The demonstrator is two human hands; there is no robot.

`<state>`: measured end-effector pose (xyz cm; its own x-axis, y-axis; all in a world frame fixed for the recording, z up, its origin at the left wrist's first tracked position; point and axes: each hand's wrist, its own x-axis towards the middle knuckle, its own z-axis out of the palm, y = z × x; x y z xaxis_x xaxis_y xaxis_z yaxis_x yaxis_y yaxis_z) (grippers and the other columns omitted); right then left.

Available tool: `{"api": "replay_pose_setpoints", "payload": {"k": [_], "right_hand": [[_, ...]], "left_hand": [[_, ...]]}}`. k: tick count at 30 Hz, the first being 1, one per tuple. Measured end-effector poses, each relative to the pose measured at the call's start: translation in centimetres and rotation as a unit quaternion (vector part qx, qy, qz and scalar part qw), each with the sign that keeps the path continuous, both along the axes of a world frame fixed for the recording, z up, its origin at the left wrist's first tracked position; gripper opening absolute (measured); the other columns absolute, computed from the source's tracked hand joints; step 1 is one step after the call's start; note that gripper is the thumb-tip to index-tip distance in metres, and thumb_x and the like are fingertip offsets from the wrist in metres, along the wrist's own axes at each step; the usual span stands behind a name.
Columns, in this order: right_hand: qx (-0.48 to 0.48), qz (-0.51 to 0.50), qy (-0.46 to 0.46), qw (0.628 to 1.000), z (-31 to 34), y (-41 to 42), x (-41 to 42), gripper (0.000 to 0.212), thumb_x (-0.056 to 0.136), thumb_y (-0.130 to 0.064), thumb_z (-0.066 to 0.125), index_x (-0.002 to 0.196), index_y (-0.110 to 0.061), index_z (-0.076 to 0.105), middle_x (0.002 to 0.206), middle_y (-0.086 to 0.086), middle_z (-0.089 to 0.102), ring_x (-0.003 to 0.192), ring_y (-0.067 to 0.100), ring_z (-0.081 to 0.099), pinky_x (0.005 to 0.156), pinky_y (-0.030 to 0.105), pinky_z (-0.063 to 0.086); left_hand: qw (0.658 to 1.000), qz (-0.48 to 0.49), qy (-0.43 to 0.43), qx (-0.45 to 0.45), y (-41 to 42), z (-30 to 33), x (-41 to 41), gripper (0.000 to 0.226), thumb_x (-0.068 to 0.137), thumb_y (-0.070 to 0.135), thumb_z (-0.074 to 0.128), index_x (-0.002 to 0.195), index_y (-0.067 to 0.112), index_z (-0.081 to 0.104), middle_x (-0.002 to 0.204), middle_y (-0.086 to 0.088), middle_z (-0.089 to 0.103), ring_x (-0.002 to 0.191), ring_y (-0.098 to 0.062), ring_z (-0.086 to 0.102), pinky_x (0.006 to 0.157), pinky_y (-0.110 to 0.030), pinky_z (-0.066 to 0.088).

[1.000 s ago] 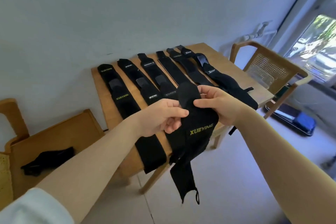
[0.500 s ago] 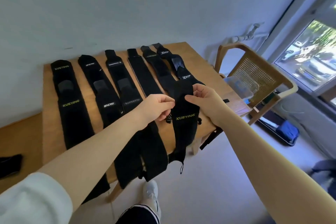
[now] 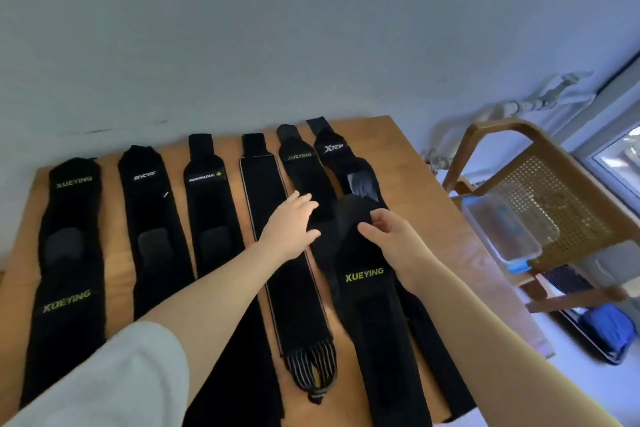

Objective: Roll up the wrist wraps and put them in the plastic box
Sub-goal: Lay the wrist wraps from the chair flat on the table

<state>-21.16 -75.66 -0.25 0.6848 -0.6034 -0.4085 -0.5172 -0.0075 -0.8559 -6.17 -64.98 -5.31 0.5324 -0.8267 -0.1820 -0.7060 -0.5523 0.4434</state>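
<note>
Several black wrist wraps lie flat side by side on a wooden table (image 3: 429, 218). A black XUEYING wrap (image 3: 367, 288) lies on top of the others at the right, its far end rounded. My right hand (image 3: 391, 232) rests at that wrap's right edge, fingers loosely bent, thumb touching the fabric. My left hand (image 3: 291, 222) hovers flat with straight fingers over the wraps just left of it, holding nothing. A clear plastic box (image 3: 509, 229) with a blue clip sits on the chair to the right of the table.
A wooden chair (image 3: 540, 184) with a cane back stands right of the table, against a window. A blue and black thing (image 3: 602, 329) lies on the floor under it. The table's far edge meets a white wall (image 3: 242, 28).
Both hands held the XUEYING wrap up by its top end. Now it lies on the table over other wraps, my left hand has let go, and the view has moved closer.
</note>
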Motion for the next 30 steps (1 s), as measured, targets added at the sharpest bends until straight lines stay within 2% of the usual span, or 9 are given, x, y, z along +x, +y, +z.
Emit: {"api": "replay_pose_setpoints", "payload": {"k": [1, 3, 6, 9, 16, 20, 22, 26, 30], "right_hand": [[0.004, 0.009, 0.011, 1.0, -0.8, -0.5, 0.9, 0.011, 0.095, -0.021, 0.057, 0.102, -0.015, 0.062, 0.101, 0.006, 0.068, 0.099, 0.022, 0.064, 0.097, 0.045, 0.049], [0.017, 0.017, 0.029, 0.999, -2.2, -1.4, 2.6, 0.015, 0.095, -0.022, 0.057, 0.106, -0.014, 0.062, 0.101, 0.004, 0.069, 0.099, 0.02, 0.064, 0.096, 0.044, 0.049], [0.037, 0.007, 0.061, 0.997, -4.2, -2.4, 4.9, 0.025, 0.094, -0.026, 0.058, 0.116, -0.013, 0.062, 0.108, 0.003, 0.067, 0.104, 0.02, 0.062, 0.097, 0.044, 0.049], [0.042, 0.0, 0.102, 0.994, -5.9, -3.0, 6.8, 0.035, 0.093, -0.028, 0.059, 0.125, -0.013, 0.057, 0.116, 0.004, 0.064, 0.11, 0.023, 0.059, 0.098, 0.044, 0.049], [0.03, -0.006, 0.157, 0.987, -8.0, -3.1, 9.5, 0.039, 0.094, -0.026, 0.057, 0.129, -0.01, 0.055, 0.121, 0.009, 0.062, 0.112, 0.025, 0.057, 0.097, 0.042, 0.049], [-0.009, -0.002, 0.185, 0.983, -8.1, -3.1, 10.3, 0.035, 0.093, -0.024, 0.06, 0.124, -0.007, 0.058, 0.116, 0.012, 0.063, 0.107, 0.027, 0.058, 0.084, 0.035, 0.051], [-0.045, 0.005, 0.2, 0.979, -7.9, -2.8, 10.8, 0.035, 0.093, -0.023, 0.059, 0.124, -0.006, 0.057, 0.115, 0.013, 0.063, 0.105, 0.027, 0.059, 0.078, 0.032, 0.048], [-0.103, 0.019, 0.238, 0.966, -7.8, -2.4, 11.3, 0.037, 0.095, -0.025, 0.056, 0.128, -0.006, 0.054, 0.115, 0.014, 0.062, 0.106, 0.029, 0.06, 0.08, 0.035, 0.048], [-0.14, 0.026, 0.27, 0.952, -7.8, -2.4, 11.5, 0.03, 0.095, -0.028, 0.056, 0.115, -0.005, 0.058, 0.092, 0.009, 0.059, 0.08, 0.022, 0.056, 0.066, 0.032, 0.045]], "left_hand": [[0.998, -0.03, -0.035, 0.033, -0.6, -0.5, 0.7, 0.069, 0.093, 0.036, 0.056, 0.149, 0.014, 0.022, 0.159, -0.003, 0.012, 0.147, -0.021, 0.005, 0.117, -0.035, 0.013], [0.988, -0.079, -0.089, 0.101, -1.4, -1.3, 2.0, 0.084, 0.089, 0.048, 0.056, 0.151, 0.014, 0.012, 0.16, -0.005, 0.001, 0.147, -0.023, -0.004, 0.118, -0.037, 0.007], [0.972, -0.116, -0.124, 0.164, -1.5, -2.4, 2.9, 0.095, 0.085, 0.059, 0.054, 0.151, 0.01, 0.008, 0.16, -0.007, 0.0, 0.147, -0.024, -0.005, 0.118, -0.038, 0.004], [0.979, -0.105, -0.09, 0.151, -1.0, -3.3, 3.6, 0.096, 0.084, 0.061, 0.053, 0.151, 0.01, 0.008, 0.16, -0.006, 0.001, 0.147, -0.021, -0.002, 0.118, -0.034, 0.002], [0.99, -0.082, -0.043, 0.105, -1.0, -3.2, 3.6, 0.093, 0.084, 0.043, 0.064, 0.151, 0.012, 0.008, 0.16, -0.004, 0.005, 0.146, -0.022, 0.01, 0.117, -0.031, 0.008], [0.995, -0.067, 0.006, 0.073, -0.8, -3.3, 3.7, 0.102, 0.08, 0.038, 0.072, 0.152, 0.022, 0.001, 0.159, -0.004, 0.012, 0.145, -0.022, 0.016, 0.116, -0.033, 0.017], [0.992, -0.09, -0.011, 0.087, -0.7, -3.5, 3.8, 0.097, 0.083, 0.038, 0.069, 0.151, 0.03, 0.0, 0.159, -0.005, 0.008, 0.145, -0.024, 0.012, 0.115, -0.036, 0.019], [0.984, -0.126, -0.028, 0.12, -0.6, -3.5, 4.1, 0.082, 0.088, 0.042, 0.06, 0.151, 0.031, 0.008, 0.16, -0.005, -0.001, 0.146, -0.026, 0.006, 0.116, -0.038, 0.019], [0.982, -0.134, -0.011, 0.13, -0.5, -3.0, 4.8, 0.07, 0.094, 0.039, 0.051, 0.151, 0.033, 0.01, 0.16, -0.001, -0.003, 0.146, -0.025, 0.005, 0.115, -0.036, 0.02]]}}
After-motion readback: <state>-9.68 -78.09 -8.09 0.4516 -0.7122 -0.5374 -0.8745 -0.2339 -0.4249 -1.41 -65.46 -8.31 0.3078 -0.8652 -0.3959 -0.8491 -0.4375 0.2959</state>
